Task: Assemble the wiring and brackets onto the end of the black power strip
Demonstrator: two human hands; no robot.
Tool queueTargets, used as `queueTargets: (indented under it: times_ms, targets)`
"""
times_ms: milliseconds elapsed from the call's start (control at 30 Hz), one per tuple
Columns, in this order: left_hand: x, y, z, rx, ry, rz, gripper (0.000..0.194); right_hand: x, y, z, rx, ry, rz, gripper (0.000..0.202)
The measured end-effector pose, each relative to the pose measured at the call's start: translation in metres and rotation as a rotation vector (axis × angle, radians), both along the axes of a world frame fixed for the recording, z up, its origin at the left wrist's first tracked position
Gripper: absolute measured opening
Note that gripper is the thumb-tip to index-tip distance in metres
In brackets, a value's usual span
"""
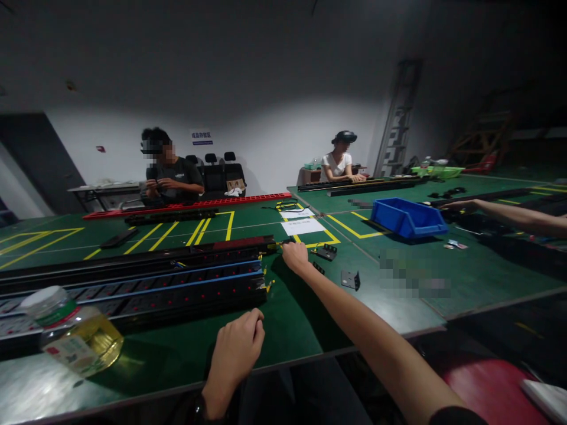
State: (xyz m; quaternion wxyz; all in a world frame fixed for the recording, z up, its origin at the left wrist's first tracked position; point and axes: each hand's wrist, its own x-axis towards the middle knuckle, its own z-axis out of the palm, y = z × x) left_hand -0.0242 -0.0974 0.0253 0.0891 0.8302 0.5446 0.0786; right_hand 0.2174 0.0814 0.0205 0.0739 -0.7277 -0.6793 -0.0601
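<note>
Crossing green surface's (296, 321) front edge: left hand (238, 342), grip unclear
Beside long black metal strip (212, 250): right hand (295, 255), grip unclear

Right arm (376, 336) stretched forward, right grip (296, 256) curled; left grip (237, 344) closer in, loosely curled, back upward.

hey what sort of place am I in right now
Probably an assembly workshop: there's a big green worktable marked out in yellow, long black strips lying side by side, and an open blue bin.
</note>
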Motion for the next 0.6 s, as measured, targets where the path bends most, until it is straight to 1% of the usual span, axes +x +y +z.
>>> queueTargets:
  times_ms: [133, 300, 433, 600]
  targets:
    - [0.0, 0.0, 0.0, -0.005, -0.001, 0.001, 0.021, 0.002, 0.0, 0.003, -0.037, -0.02, 0.015, 0.041]
    - [-0.001, 0.003, -0.002, 0.007, 0.025, -0.007, 0.024, -0.004, 0.001, 0.006, -0.041, -0.046, 0.053, 0.039]
    - [-0.001, 0.005, -0.003, -0.009, 0.054, -0.001, 0.025, -0.01, 0.004, 0.008, -0.048, -0.042, 0.047, 0.039]
    - [-0.001, 0.004, -0.003, 0.0, 0.036, -0.003, 0.026, -0.012, 0.003, 0.01, -0.084, -0.001, 0.037, 0.04]
